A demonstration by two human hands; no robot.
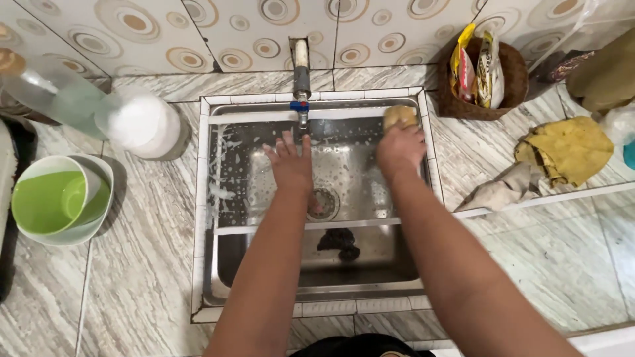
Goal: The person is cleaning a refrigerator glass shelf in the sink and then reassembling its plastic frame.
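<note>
At frame centre, the left hand (291, 162) spreads open under the tap (301, 89); the right hand (399, 149) clamps a yellow sponge (399, 116) at the steel sink (221, 264)'s upper right corner.

Yellow and white sachets (477, 66) upright in brown basket (512, 99) (right of sink)

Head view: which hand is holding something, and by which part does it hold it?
The right hand grips a yellow sponge by its lower end, at the sink's back right corner. The left hand holds nothing, fingers spread.
</note>
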